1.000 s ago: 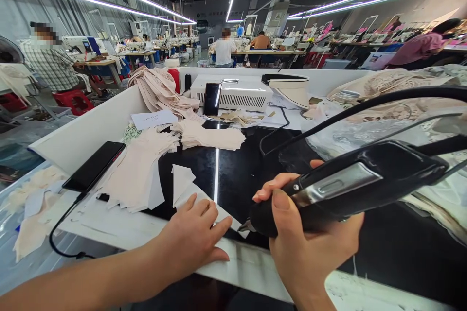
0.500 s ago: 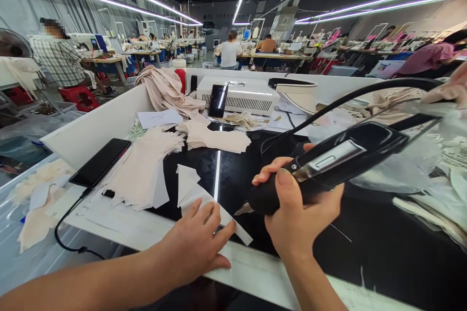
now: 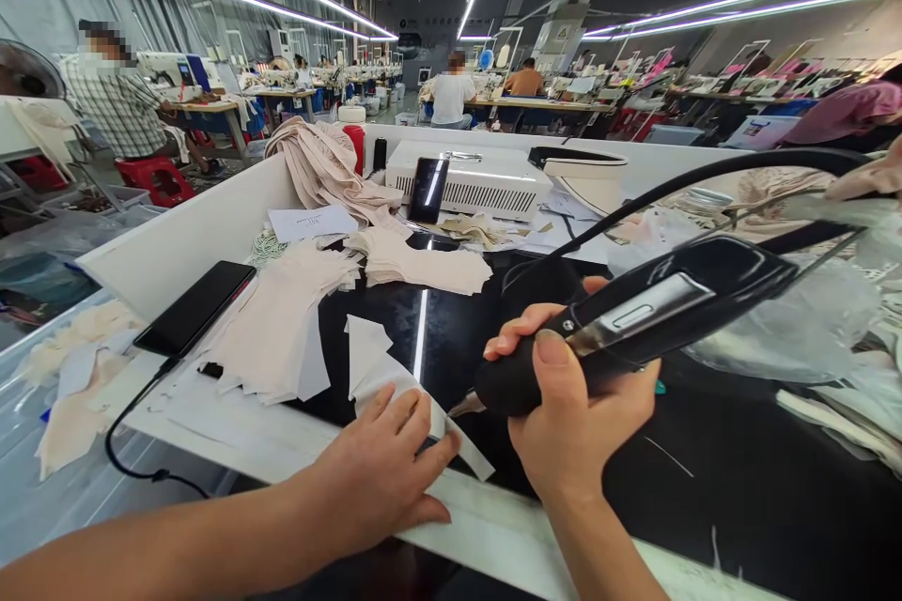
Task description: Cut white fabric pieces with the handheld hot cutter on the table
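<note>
My right hand [image 3: 578, 413] is wrapped round a black corded handheld tool [image 3: 648, 315] with a pointed metal tip. That tip meets, or nearly meets, the edge of a pale fabric piece [image 3: 373, 362] on the glossy black work surface [image 3: 705, 507]. My left hand [image 3: 395, 465] lies over the lower part of this piece, fingers spread and pressing on it. A narrow end of the fabric sticks out past my fingertips, towards the table's front edge. Just behind and left lies a stack of cut beige pieces [image 3: 282, 324], with another stack [image 3: 427, 263] further back.
A phone [image 3: 197, 305] with a cable lies left; another phone [image 3: 428, 190] leans on a white box [image 3: 479, 180]. Draped beige fabric [image 3: 324, 164] is at the back. Plastic bags [image 3: 789, 329] lie right. Another person's hand [image 3: 870, 183] is beside the tool's cable. Several people sit at sewing tables behind.
The tool's tip has come slightly down and left to the fabric's edge. My left hand stays on the fabric, shifted a little. The whole view has moved slightly.
</note>
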`<control>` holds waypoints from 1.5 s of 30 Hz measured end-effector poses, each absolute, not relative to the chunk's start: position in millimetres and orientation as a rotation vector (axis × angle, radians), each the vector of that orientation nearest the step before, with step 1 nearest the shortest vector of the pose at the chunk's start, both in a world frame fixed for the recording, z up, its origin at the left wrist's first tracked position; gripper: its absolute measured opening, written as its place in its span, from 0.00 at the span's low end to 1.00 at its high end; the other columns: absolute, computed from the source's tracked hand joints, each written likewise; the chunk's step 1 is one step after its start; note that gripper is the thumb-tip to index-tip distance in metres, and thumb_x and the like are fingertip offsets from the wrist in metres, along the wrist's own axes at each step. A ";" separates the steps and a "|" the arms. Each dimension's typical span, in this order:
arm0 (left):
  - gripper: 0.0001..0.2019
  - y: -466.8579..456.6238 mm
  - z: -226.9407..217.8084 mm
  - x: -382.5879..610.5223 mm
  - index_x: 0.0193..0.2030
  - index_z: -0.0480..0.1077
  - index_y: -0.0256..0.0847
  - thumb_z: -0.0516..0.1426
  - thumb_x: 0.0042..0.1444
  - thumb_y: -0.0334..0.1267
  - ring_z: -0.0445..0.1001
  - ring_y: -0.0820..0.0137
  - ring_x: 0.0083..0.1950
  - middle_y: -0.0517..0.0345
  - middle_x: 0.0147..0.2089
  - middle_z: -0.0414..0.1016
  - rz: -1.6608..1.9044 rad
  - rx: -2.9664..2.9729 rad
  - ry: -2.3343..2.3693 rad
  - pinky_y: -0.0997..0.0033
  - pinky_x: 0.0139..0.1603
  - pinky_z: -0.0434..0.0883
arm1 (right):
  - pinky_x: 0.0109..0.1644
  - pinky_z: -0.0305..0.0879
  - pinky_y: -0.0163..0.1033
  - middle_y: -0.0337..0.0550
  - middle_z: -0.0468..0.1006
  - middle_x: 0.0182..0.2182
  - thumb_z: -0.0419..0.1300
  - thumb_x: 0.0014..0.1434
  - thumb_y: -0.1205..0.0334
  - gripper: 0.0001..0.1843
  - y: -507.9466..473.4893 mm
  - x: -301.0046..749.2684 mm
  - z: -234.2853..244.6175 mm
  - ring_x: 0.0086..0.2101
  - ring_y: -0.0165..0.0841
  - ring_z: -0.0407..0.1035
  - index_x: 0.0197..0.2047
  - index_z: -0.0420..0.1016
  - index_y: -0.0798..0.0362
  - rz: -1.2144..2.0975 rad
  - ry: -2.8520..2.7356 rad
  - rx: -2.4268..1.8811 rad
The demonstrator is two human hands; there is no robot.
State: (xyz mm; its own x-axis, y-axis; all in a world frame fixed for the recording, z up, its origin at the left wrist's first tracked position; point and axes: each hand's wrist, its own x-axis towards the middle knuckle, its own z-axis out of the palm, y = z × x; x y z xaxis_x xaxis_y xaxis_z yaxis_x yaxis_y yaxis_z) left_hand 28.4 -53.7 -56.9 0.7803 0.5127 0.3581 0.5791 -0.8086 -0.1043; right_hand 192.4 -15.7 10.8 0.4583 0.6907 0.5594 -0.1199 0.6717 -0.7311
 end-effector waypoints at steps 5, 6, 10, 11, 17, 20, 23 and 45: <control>0.39 -53.6 -56.5 28.3 0.63 0.66 0.38 0.67 0.54 0.62 0.74 0.49 0.62 0.38 0.58 0.75 -0.483 -2.776 -0.867 0.48 0.63 0.71 | 0.30 0.70 0.39 0.30 0.78 0.30 0.71 0.58 0.60 0.26 -16.6 193.0 8.7 0.24 0.30 0.71 0.56 0.68 0.45 0.544 -0.991 -0.677; 0.39 -53.7 -57.0 28.2 0.63 0.66 0.38 0.67 0.54 0.62 0.74 0.49 0.62 0.38 0.58 0.75 -0.484 -2.777 -0.869 0.48 0.64 0.71 | 0.30 0.70 0.39 0.30 0.78 0.30 0.71 0.58 0.59 0.26 -16.8 193.0 8.4 0.24 0.30 0.71 0.56 0.68 0.45 0.544 -0.991 -0.682; 0.38 -54.8 -62.1 26.6 0.65 0.65 0.39 0.66 0.56 0.62 0.73 0.48 0.63 0.37 0.60 0.74 -0.465 -2.778 -0.886 0.47 0.65 0.70 | 0.30 0.70 0.40 0.30 0.77 0.30 0.72 0.58 0.57 0.27 -16.7 192.5 7.4 0.24 0.30 0.70 0.57 0.66 0.45 0.534 -0.987 -0.715; 0.38 -55.1 -63.7 26.0 0.65 0.65 0.39 0.66 0.56 0.62 0.73 0.47 0.64 0.36 0.61 0.74 -0.460 -2.779 -0.891 0.47 0.65 0.70 | 0.30 0.70 0.40 0.30 0.77 0.30 0.72 0.58 0.57 0.28 -16.6 192.5 7.2 0.24 0.30 0.70 0.57 0.66 0.44 0.531 -0.987 -0.720; 0.38 -55.4 -67.2 23.3 0.65 0.65 0.39 0.66 0.57 0.60 0.74 0.47 0.63 0.35 0.61 0.74 -0.463 -2.778 -0.887 0.47 0.64 0.71 | 0.30 0.70 0.39 0.30 0.77 0.31 0.72 0.58 0.59 0.27 -15.2 192.1 5.5 0.24 0.30 0.70 0.57 0.67 0.44 0.529 -0.995 -0.697; 0.38 -54.5 -64.5 23.4 0.65 0.65 0.38 0.67 0.56 0.60 0.75 0.47 0.62 0.35 0.60 0.74 -0.465 -2.796 -0.878 0.48 0.64 0.72 | 0.30 0.70 0.39 0.30 0.77 0.31 0.72 0.59 0.59 0.26 -15.1 191.6 5.1 0.24 0.29 0.70 0.57 0.67 0.44 0.532 -1.005 -0.682; 0.38 -53.7 -61.8 23.4 0.64 0.66 0.38 0.68 0.55 0.59 0.76 0.48 0.62 0.35 0.59 0.75 -0.466 -2.803 -0.871 0.48 0.64 0.73 | 0.30 0.70 0.39 0.30 0.77 0.30 0.71 0.60 0.60 0.25 -15.9 191.8 6.3 0.25 0.30 0.70 0.57 0.68 0.44 0.534 -1.016 -0.672; 0.36 -53.6 -63.6 25.1 0.62 0.67 0.38 0.68 0.54 0.59 0.77 0.48 0.61 0.35 0.58 0.76 -0.533 -2.764 -0.856 0.49 0.63 0.74 | 0.31 0.71 0.38 0.30 0.77 0.30 0.70 0.60 0.61 0.24 -15.4 189.3 7.3 0.25 0.30 0.70 0.57 0.69 0.43 0.564 -0.994 -0.645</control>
